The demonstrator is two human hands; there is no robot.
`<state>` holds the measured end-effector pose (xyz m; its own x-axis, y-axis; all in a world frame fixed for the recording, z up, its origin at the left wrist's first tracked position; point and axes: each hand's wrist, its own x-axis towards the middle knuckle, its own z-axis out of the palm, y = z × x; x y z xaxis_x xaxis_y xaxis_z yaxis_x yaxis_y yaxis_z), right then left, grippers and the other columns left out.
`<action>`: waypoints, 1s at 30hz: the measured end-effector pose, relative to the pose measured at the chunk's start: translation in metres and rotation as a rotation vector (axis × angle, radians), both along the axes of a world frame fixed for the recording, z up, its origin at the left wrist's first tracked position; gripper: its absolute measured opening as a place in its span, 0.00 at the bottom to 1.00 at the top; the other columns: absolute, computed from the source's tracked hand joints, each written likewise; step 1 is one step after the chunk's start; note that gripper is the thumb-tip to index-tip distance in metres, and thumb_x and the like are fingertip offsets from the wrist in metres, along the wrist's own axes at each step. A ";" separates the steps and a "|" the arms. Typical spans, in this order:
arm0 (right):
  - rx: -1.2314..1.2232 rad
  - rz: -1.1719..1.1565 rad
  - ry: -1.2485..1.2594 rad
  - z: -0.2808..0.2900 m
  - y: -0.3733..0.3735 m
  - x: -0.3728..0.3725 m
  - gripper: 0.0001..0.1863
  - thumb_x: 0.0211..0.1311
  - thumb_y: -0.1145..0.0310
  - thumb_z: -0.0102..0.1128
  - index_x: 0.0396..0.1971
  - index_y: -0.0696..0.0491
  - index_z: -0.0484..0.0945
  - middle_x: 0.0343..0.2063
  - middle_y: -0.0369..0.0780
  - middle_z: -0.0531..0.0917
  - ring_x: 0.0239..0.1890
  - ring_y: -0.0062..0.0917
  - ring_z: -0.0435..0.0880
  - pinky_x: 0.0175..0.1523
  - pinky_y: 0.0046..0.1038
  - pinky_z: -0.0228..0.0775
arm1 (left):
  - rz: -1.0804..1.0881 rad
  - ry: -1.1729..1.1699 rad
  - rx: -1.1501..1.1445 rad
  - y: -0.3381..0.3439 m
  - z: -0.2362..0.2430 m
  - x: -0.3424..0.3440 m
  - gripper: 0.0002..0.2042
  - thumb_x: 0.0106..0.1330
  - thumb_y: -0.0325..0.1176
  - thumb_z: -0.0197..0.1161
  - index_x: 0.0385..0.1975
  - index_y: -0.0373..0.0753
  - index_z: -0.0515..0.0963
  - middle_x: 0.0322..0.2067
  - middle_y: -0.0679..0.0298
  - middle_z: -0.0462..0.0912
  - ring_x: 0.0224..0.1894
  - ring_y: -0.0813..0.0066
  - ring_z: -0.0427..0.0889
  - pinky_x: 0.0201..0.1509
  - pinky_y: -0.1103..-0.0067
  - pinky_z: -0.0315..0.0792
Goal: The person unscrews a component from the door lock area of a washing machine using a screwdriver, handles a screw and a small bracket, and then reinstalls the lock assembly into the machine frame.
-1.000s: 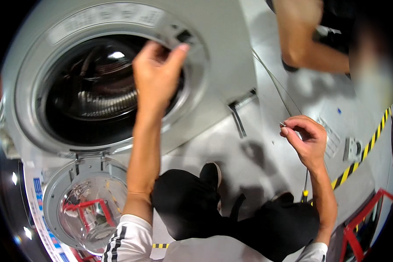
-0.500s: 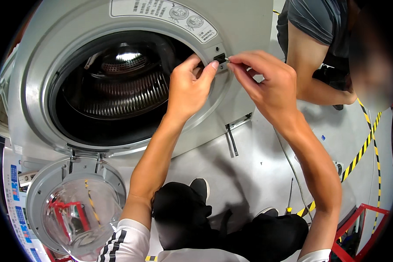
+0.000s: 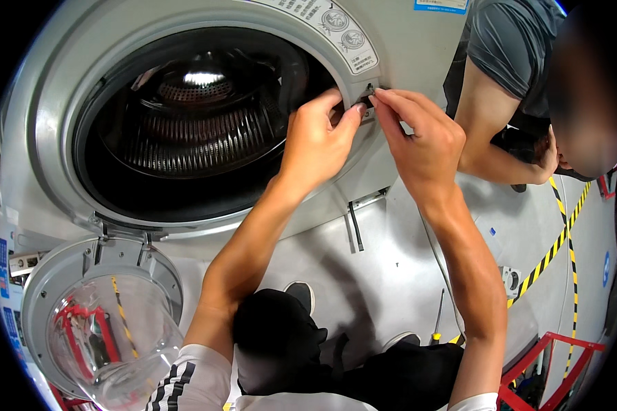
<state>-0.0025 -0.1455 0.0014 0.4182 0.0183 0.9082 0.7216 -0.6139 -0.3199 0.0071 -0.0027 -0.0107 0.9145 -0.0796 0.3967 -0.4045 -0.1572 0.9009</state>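
A grey front-loading washing machine (image 3: pixel 421 51) stands before me, its round opening showing the metal drum (image 3: pixel 185 147). My left hand (image 3: pixel 320 140) grips the right rim of that opening, thumb on the front and fingers curled inside, partly hidden. Right beside it is the door latch spot, with a small hole (image 3: pixel 370 89) in the front panel, mostly covered by my fingers. Thumb and forefinger of my right hand (image 3: pixel 426 140) pinch together at this hole. Whatever they hold is too small to make out. The machine's round door (image 3: pixel 35 322) with its clear glass bowl hangs swung out at lower left.
Another person, in a grey sleeve (image 3: pixel 504 51), crouches at the right. A yellow-handled screwdriver (image 3: pixel 437 337), a grey cable (image 3: pixel 437 250) and yellow-black tape (image 3: pixel 545 260) are on the floor. A red metal frame (image 3: pixel 576 380) stands at lower right. A black strip (image 3: pixel 356 229) sticks out below the machine.
The view has shifted, so the machine sits further left and up. My right fingertips have gone from beside the dark latch slot to the small hole above it. The left hand still grips the rim.
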 end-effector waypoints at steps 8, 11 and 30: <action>-0.012 -0.054 0.056 0.003 0.005 -0.003 0.07 0.46 0.77 0.65 0.28 0.56 0.81 0.27 0.38 0.83 0.24 0.28 0.81 0.27 0.24 0.73 | -0.020 -0.019 -0.007 0.000 0.001 0.001 0.10 0.61 0.29 0.56 0.40 0.33 0.77 0.24 0.60 0.80 0.22 0.82 0.70 0.30 0.81 0.68; 0.022 -0.041 0.014 0.000 0.009 0.000 0.07 0.47 0.77 0.66 0.28 0.56 0.81 0.27 0.39 0.83 0.23 0.29 0.81 0.27 0.24 0.73 | -0.008 -0.036 -0.006 0.000 0.000 0.000 0.10 0.61 0.29 0.56 0.40 0.33 0.77 0.24 0.60 0.80 0.21 0.81 0.69 0.29 0.80 0.68; 0.003 -0.110 0.011 -0.002 0.011 0.000 0.05 0.50 0.73 0.65 0.27 0.55 0.81 0.25 0.38 0.82 0.22 0.30 0.80 0.26 0.25 0.72 | -0.057 -0.026 -0.002 0.004 -0.002 0.004 0.11 0.60 0.28 0.56 0.41 0.33 0.77 0.24 0.57 0.80 0.22 0.81 0.69 0.29 0.80 0.68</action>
<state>-0.0030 -0.1341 -0.0005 0.4274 -0.0311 0.9035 0.6461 -0.6886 -0.3293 0.0113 0.0013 -0.0122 0.8979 -0.1306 0.4203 -0.4359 -0.1315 0.8903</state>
